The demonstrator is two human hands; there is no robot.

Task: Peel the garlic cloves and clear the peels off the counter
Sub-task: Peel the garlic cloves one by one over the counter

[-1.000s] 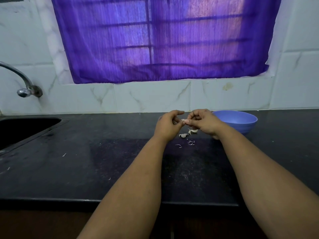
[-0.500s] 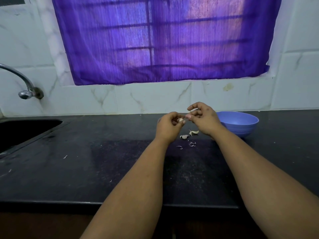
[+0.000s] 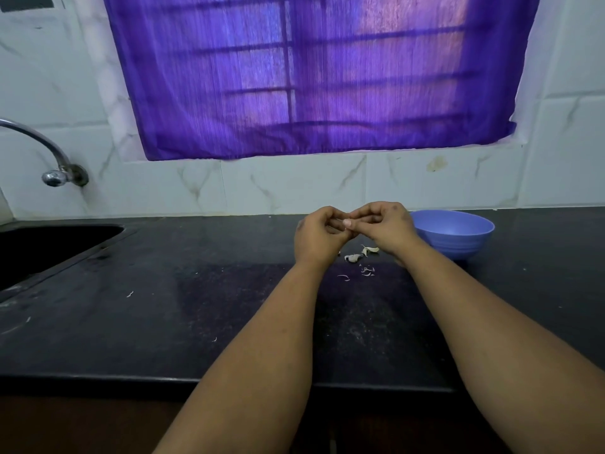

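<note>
Both hands meet just above the middle of the frame, raised a bit over the counter. The left hand (image 3: 319,235) has its fingers curled in toward the palm, and the right hand (image 3: 384,224) is curled the same way, with its thumb and fingertips pressed up against the left hand's fingers. Right where they meet there's a tiny pale spot, but it could be a thumbnail or the garlic clove, honestly too small to tell. So both hands look pinched around something hidden between them, and what exactly they grip can't be made out.

Just below the hands, on the black counter (image 3: 163,322), sit 2 pale garlic pieces (image 3: 353,257) side by side, one a bit higher and to the right of the other. Slightly lower in the frame are a few thin peel scraps (image 3: 367,271), with more stray flecks scattered off toward the left side of the counter.

Right of the right hand, touching it in the picture, is a blue bowl (image 3: 458,235) standing upright on the counter; its inside looks plain blue from this angle.

At the far left is a dark sink (image 3: 49,244) set into the counter, and above it a metal tap (image 3: 52,158) comes out of the white tiled wall (image 3: 294,185). A purple curtain (image 3: 311,77) fills the top middle of the frame, with window bars showing through it.
</note>
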